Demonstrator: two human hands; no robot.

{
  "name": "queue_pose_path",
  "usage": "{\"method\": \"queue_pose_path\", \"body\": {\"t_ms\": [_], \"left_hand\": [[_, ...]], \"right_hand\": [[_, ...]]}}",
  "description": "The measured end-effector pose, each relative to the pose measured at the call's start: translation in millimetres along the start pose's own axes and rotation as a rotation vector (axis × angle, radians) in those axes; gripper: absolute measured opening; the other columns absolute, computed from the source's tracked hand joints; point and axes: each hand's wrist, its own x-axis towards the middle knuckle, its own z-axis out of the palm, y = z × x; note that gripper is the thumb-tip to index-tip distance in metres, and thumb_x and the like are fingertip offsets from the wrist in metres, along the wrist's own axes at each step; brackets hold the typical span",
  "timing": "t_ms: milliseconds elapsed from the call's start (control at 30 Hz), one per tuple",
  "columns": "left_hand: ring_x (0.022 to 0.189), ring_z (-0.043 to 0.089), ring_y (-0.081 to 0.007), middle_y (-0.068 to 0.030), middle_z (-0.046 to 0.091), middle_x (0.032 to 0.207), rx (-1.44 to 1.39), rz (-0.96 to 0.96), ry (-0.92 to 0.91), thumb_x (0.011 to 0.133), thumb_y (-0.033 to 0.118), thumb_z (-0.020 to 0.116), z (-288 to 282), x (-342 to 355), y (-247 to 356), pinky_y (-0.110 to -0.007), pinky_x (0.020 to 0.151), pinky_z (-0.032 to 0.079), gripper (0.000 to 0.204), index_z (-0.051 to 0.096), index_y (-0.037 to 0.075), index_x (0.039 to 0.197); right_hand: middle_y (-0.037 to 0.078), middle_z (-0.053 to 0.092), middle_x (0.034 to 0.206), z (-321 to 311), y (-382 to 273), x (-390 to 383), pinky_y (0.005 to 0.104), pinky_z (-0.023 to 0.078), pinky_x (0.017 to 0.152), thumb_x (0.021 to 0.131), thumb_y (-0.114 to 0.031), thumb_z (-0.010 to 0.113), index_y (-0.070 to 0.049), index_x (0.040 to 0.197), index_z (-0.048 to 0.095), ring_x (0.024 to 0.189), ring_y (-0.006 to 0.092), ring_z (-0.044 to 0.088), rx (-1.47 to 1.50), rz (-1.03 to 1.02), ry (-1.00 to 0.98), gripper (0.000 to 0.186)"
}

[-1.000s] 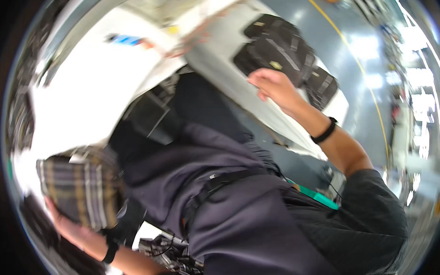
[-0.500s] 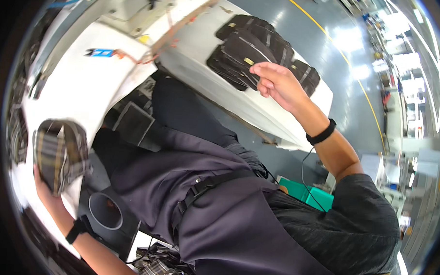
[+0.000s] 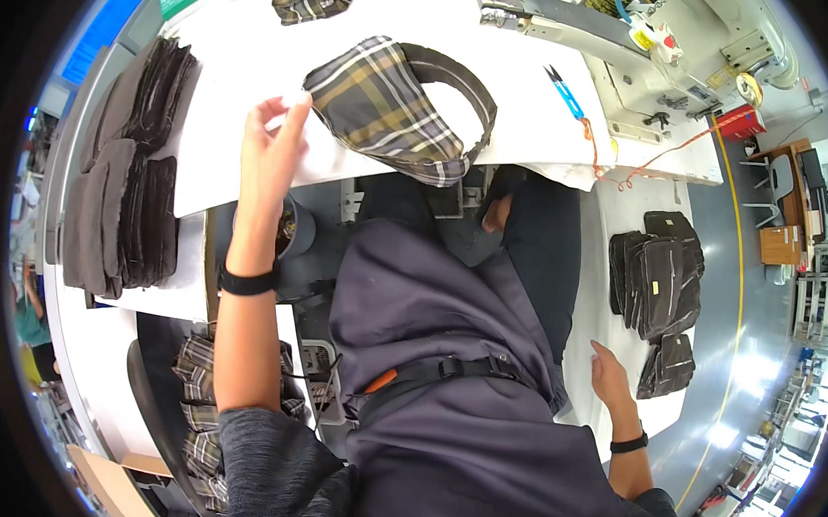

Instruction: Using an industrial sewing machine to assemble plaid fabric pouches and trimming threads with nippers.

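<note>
A plaid fabric piece (image 3: pixel 374 102), olive, black and white, lies on the white table with a dark band (image 3: pixel 457 82) looping from its right side. My left hand (image 3: pixel 272 149) is at its left corner, fingers apart and gripping nothing; whether a fingertip touches the cloth I cannot tell. Low on the right, my right hand (image 3: pixel 612 382) hangs empty with a finger stretched out, beside a white side table (image 3: pixel 606 238). On that table sit stacked dark fabric pieces (image 3: pixel 655 276), apart from the hand.
Blue thread snips (image 3: pixel 564 92) lie near the sewing machine (image 3: pixel 577 32), tied to an orange cord (image 3: pixel 654 167). Dark folded cloth stacks (image 3: pixel 124 212) stand at the left. More plaid pieces (image 3: pixel 200 370) lie lower left. A grey bin (image 3: pixel 298 232) stands under the table edge.
The view has swung left toward the main table. My left hand has let go of the plaid piece. My right hand has drawn back from over the dark pieces.
</note>
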Motion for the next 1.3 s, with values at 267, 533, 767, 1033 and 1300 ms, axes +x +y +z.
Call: {"method": "queue_pose_path", "body": {"t_ms": [267, 533, 767, 1033, 1300], "left_hand": [[0.079, 0.064, -0.0134, -0.0071, 0.071, 0.089, 0.182, 0.135, -0.234, 0.102, 0.024, 0.068, 16, -9, 10, -0.027, 0.069, 0.052, 0.034, 0.067, -0.006, 0.116], [0.071, 0.054, -0.0255, -0.0163, 0.054, 0.077, 0.599, 0.56, -0.47, 0.101, 0.01, 0.064, -4, -11, 121, -0.039, 0.07, 0.047, 0.018, 0.052, -0.003, 0.096], [0.092, 0.065, -0.0413, -0.0193, 0.067, 0.091, 1.007, 0.99, -0.986, 0.086, -0.001, 0.066, 27, -6, 187, -0.048, 0.079, 0.051, 0.013, 0.069, -0.003, 0.098], [0.083, 0.066, -0.0255, -0.0152, 0.071, 0.094, 0.648, 0.618, -0.974, 0.095, 0.005, 0.069, 56, 62, 131, -0.035, 0.079, 0.053, 0.016, 0.069, -0.003, 0.108], [0.09, 0.059, -0.0049, 0.0009, 0.072, 0.098, 0.232, 0.157, -0.772, 0.104, 0.012, 0.066, 22, 65, 65, -0.024, 0.083, 0.05, 0.023, 0.072, -0.005, 0.118]], "right_hand": [[0.024, 0.062, 0.134, -51, -96, 40, 0.043, 0.058, 0.089, 0.095, 0.001, 0.06, -0.003, 0.134, 0.063, 0.105, 0.04, 0.07, 0.186, -0.173, 0.333, 0.039], [0.014, 0.068, 0.127, -151, -248, 66, 0.0462, 0.05, 0.099, 0.084, -0.014, 0.08, -0.002, 0.12, 0.072, 0.12, 0.035, 0.063, -0.037, -0.974, 0.717, 0.039], [0.014, 0.067, 0.119, -200, -405, 135, 0.0437, 0.05, 0.091, 0.087, -0.025, 0.078, -0.004, 0.114, 0.071, 0.108, 0.0332, 0.063, 0.121, -1.301, 0.899, 0.036], [0.015, 0.062, 0.073, -178, -437, 218, 0.0393, 0.047, 0.063, 0.099, -0.018, 0.066, 0.0, 0.095, 0.07, 0.063, 0.0289, 0.058, 0.326, -0.993, 0.419, 0.018], [-0.004, 0.052, 0.068, -171, -426, 227, 0.0255, 0.036, 0.056, 0.104, -0.019, 0.064, 0.0, 0.09, 0.068, 0.064, 0.0036, 0.043, 0.677, -0.731, 0.081, 0.024]]}}
